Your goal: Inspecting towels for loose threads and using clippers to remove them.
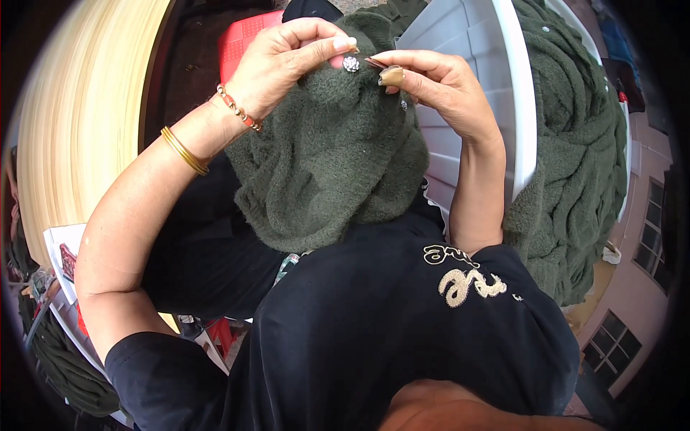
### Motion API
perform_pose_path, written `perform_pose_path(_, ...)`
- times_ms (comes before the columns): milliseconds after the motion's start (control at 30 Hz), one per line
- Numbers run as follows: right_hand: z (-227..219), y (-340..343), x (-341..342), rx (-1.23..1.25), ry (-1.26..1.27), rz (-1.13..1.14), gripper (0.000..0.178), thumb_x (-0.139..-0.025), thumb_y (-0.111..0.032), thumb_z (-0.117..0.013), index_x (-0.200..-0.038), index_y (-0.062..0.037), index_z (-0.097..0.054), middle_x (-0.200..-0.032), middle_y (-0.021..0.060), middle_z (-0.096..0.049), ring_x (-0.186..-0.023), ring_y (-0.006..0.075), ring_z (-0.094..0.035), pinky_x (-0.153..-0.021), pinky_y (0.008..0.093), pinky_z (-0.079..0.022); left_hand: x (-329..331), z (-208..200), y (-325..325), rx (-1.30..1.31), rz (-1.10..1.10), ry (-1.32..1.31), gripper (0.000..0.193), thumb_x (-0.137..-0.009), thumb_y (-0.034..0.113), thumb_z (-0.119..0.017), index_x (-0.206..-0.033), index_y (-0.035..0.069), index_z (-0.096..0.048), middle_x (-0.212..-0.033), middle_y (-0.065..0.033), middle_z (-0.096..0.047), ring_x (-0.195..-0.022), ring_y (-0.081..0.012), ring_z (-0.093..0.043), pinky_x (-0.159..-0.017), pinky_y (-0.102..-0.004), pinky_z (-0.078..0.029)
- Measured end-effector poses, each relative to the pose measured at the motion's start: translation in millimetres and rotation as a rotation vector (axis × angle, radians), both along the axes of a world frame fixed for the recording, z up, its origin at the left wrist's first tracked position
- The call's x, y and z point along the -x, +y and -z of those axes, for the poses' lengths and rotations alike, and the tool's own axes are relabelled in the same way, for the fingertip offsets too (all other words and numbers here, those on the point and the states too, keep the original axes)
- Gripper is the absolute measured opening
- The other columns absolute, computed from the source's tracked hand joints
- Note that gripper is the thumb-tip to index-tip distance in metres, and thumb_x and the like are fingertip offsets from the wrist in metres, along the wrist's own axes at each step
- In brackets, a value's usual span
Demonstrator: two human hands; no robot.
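Note:
A dark green fuzzy knit garment [323,158] lies bunched over my lap, with its upper part raised between my hands. My left hand [298,54] pinches its edge between thumb and fingers, right beside a sparkly silver button [351,65]. Just to the right, my right hand [438,86] has thumb and forefinger drawn together close to the button. Anything between those fingertips is too small to make out. The right thumb's tip carries a shiny tan cap or long nail. Another small silver button [404,105] shows on the cloth below the right hand.
On the right stands a white plastic bin [523,100], with more green knit garments [575,144] heaped beyond its wall. A pale wood-grain tabletop [93,93] runs along the left. Behind my left hand is a red plastic piece [241,43]. More green cloth [68,370] lies at lower left.

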State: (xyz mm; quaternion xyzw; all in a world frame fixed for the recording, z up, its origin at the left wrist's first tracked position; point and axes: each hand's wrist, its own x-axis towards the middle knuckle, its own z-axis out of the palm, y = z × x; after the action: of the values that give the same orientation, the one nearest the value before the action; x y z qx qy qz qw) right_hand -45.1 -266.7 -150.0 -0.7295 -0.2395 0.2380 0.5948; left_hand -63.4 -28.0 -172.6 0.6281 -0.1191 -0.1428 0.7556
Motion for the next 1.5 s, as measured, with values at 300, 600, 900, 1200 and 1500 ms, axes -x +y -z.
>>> perform_pose_path(300, -7, -1, -3, 0.032, 0.091, -0.009, 0.026, -0.088, -0.019, -0.062, -0.107, -0.0028, -0.067, -0.08, 0.0028, -0.067, -0.071, 0.0035, -0.058, -0.055, 0.0163, -0.037, 2, -4, -5, -0.069, -0.014, -0.117, 0.019, -0.09, 0.017, -0.061, -0.098, 0.002, -0.067, -0.084, 0.0011, -0.063, -0.079, -0.0039, -0.056, -0.073, -0.0181, -0.046)
perform_pose_path(600, 0, 3, 0, -0.04, 0.086, -0.056, 0.025, -0.088, -0.015, -0.061, -0.107, -0.0005, -0.066, -0.084, 0.0061, -0.068, -0.075, 0.0074, -0.061, -0.061, 0.0181, -0.044, 5, -2, -8, -0.073, -0.011, -0.131, 0.019, -0.09, 0.017, -0.061, -0.098, 0.002, -0.068, -0.083, 0.0004, -0.064, -0.077, -0.0042, -0.056, -0.071, -0.0184, -0.047)
perform_pose_path(900, 3, 2, 0, -0.015, 0.045, -0.094, 0.026, -0.088, -0.011, -0.061, -0.11, 0.0025, -0.063, -0.087, 0.0088, -0.068, -0.081, 0.0117, -0.063, -0.073, 0.0233, -0.05, 6, -3, -7, -0.105, 0.013, -0.112, 0.018, -0.09, 0.017, -0.061, -0.098, 0.002, -0.068, -0.081, 0.0006, -0.064, -0.076, -0.0032, -0.056, -0.069, -0.0176, -0.047)
perform_pose_path(1200, 23, 4, 5, 0.13, 0.079, -0.116, 0.038, -0.082, -0.007, -0.065, -0.118, 0.0008, -0.056, -0.082, -0.0011, -0.062, -0.071, 0.0039, -0.053, -0.064, 0.0175, -0.042, -9, 27, 0, -0.03, -0.027, 0.161, 0.016, -0.094, 0.023, -0.055, -0.094, 0.008, -0.061, -0.078, 0.0017, -0.063, -0.065, -0.004, -0.053, -0.062, -0.0183, -0.042)
perform_pose_path(1500, 38, -30, -8, 0.051, 0.169, 0.022, 0.02, -0.081, -0.003, -0.066, -0.1, 0.0029, -0.065, -0.087, 0.0017, -0.066, -0.08, 0.0061, -0.057, -0.074, 0.02, -0.045, -19, 46, 22, -0.019, 0.155, 0.056, 0.017, -0.095, 0.021, -0.051, -0.098, 0.006, -0.058, -0.093, 0.0011, -0.059, -0.087, -0.0053, -0.052, -0.081, -0.0213, -0.041)
